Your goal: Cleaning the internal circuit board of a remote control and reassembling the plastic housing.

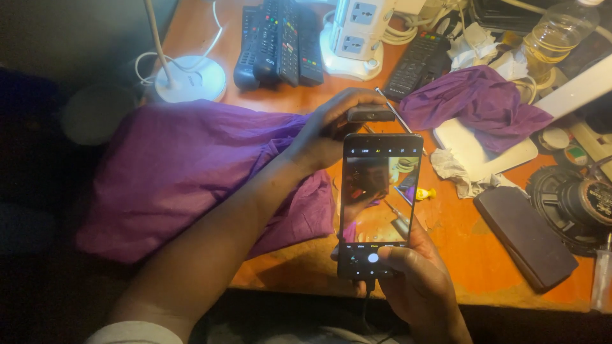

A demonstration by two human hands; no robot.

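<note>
Head view: I see a phone (380, 204) held upright over the orange desk (459, 248).
Right hand (417, 280) grips its base, thumb near the shutter; left hand (331, 130) pinches a small dark part (371, 114), possibly a clip-on lens, at its top.

Warm, dim light falls on the orange bench (459, 242); the left side and bottom edge sink into dark shadow. The phone screen (380, 197) glows, slightly soft.
</note>
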